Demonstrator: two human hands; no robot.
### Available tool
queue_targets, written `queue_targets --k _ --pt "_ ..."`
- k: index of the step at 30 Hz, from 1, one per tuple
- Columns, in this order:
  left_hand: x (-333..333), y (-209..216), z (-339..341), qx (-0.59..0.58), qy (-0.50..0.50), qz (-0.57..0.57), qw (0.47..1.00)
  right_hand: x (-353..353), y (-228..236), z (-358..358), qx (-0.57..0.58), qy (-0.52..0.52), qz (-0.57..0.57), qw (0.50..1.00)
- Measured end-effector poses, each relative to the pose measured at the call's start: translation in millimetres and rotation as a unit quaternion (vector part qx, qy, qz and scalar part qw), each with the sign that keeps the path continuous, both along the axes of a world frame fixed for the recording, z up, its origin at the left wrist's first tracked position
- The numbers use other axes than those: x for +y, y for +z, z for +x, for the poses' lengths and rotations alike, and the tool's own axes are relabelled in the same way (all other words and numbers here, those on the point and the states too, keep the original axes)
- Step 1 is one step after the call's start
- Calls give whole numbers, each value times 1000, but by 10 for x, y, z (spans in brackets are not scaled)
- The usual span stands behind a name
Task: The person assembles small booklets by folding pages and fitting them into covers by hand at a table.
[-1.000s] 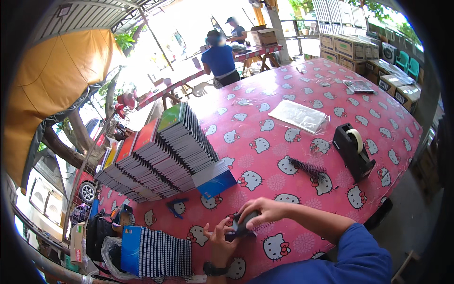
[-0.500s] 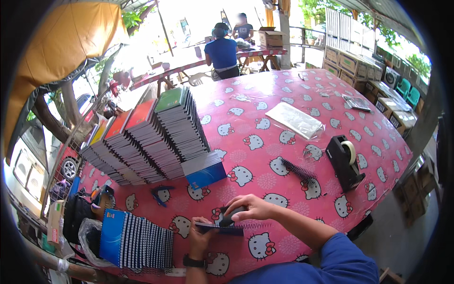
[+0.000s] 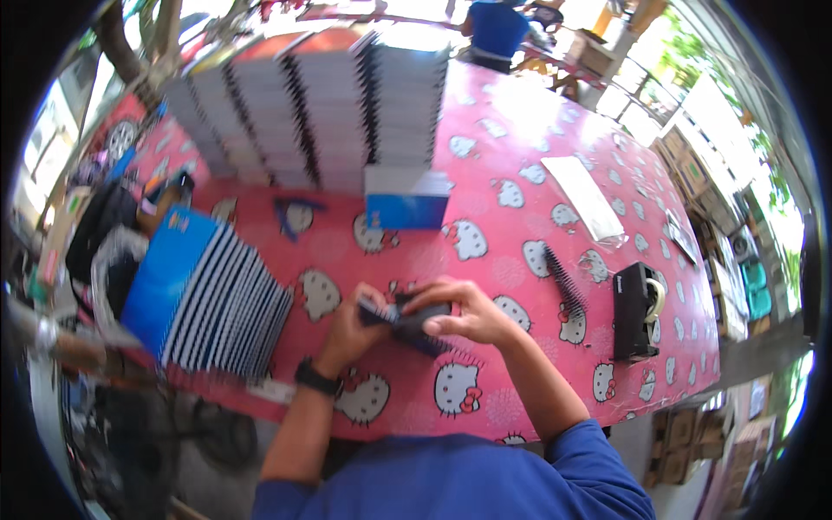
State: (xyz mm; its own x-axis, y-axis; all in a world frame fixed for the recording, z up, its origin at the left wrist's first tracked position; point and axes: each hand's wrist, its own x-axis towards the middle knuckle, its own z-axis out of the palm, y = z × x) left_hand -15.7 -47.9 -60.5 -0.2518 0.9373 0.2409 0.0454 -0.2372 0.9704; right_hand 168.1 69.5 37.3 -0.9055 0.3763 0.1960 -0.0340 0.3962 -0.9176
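Observation:
At the near middle of the table, my left hand (image 3: 348, 334) is closed around one end of a small dark notebook (image 3: 426, 344). A thin spiral coil (image 3: 464, 354) sticks out past the notebook's right end. My right hand (image 3: 468, 314) grips a black handheld object (image 3: 414, 324) against the notebook's upper edge; its kind is blurred and partly covered by my fingers. Left of my hands lies a fanned stack of blue-covered spiral notebooks (image 3: 217, 299). Beyond them, a blue notebook (image 3: 407, 211) leans at the foot of tall notebook stacks (image 3: 329, 121).
Dark coils (image 3: 565, 284) lie right of my hands, near a black tape dispenser (image 3: 635, 312). A white plastic-wrapped packet (image 3: 582, 198) is farther back. Blue-handled pliers (image 3: 295, 215) rest before the stacks. A black bag (image 3: 102, 225) sits at the left edge; a person in blue (image 3: 496, 33) is at the far table.
The whole view has shifted and tilted downward, showing more of my arms and shirt. The black object now sits lower against the notebook, between both hands.

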Motion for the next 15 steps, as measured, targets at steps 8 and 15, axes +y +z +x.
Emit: queue_targets --k 8,15 --pt "-63 189 20 -68 -16 -24 997 4 -14 -201 -116 -84 80 986" --pt "-73 221 42 -56 -24 -29 998 39 -150 -170 -138 -152 168 964"
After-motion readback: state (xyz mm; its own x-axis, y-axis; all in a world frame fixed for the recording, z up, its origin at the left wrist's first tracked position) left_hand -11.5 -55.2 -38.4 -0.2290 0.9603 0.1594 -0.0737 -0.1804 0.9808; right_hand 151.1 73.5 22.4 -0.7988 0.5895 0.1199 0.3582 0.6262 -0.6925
